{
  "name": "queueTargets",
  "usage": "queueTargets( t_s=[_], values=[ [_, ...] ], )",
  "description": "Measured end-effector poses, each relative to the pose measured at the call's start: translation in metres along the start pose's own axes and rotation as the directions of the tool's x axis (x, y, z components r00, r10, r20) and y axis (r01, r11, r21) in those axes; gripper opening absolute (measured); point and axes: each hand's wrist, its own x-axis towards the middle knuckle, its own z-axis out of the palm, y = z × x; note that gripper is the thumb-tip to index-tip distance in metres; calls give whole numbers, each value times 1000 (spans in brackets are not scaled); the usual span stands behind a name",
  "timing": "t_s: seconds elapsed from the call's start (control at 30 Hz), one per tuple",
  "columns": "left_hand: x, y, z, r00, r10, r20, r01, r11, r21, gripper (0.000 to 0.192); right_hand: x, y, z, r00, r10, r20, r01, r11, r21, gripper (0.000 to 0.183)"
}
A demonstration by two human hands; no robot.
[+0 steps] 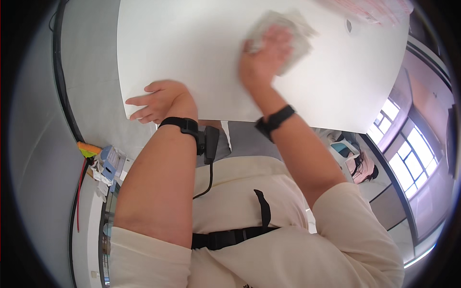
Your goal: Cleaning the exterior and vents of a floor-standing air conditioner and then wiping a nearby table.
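Observation:
My right hand [272,54] lies over a crumpled greyish cloth [302,45] on the white tabletop [216,72]. Both hand and cloth are blurred by motion, and the palm hides part of the cloth. At the near left corner of the table rests my left hand [158,102], fingers spread and pointing left, with nothing held in it. Black straps circle both of my forearms; the left one carries a small black device [210,144] with a cable.
Clear plastic wrapping with red print [374,10] sits at the far right of the table, near an oval grommet hole [348,26]. On the left, beyond a grey floor, are a broom head [88,148] and a blue box [109,158]. A chair with pink fabric [362,167] stands right.

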Motion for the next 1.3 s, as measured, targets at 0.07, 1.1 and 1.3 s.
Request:
queueTargets(
  t_s=[0.07, 1.1, 1.3],
  values=[
    [7, 0, 12, 1000, 16, -23, -16, 1000, 8, 58, -12, -54, 5, 981, -179, 76, 171, 980, 98, 80],
    [-2, -1, -26, 990, 109, 94, -104, 993, -55, 60, 57, 330, -87, 996, -75, -37, 79, 990, 114, 54],
    [-6, -2, -6, 998, 67, 22, -65, 995, -76, 61, 62, 282, -55, 995, 40, -92, -46, 997, -64, 72]
  ],
)
